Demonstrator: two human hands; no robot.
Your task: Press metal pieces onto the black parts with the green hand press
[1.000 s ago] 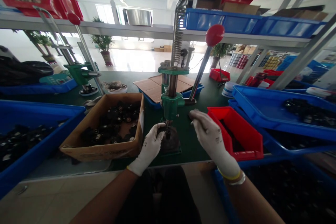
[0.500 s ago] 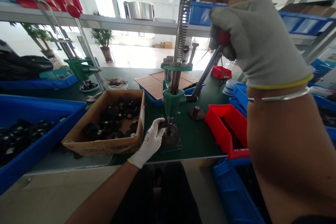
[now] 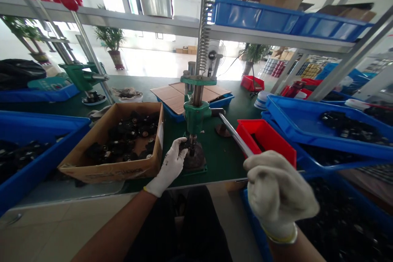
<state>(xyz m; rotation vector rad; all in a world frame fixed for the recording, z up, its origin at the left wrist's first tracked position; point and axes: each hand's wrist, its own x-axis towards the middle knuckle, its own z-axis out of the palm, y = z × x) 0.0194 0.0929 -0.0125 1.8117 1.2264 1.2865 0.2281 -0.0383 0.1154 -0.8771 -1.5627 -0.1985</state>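
The bench (image 3: pixel 216 161) has a dark green top and carries a green lever press (image 3: pixel 196 112). Left of the press stands an open cardboard box (image 3: pixel 113 174); right of it, a red bin (image 3: pixel 278 139). Between press and red bin sits a round dark metal base (image 3: pixel 223 132). Behind the press lies a blue tray (image 3: pixel 226 102); farther back to its right, a small red bin (image 3: pixel 253 84).

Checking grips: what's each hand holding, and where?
White-gloved right hand: straight silver metal lever, by its lower end. White-gloved left hand: small black part, apparently by its left side.
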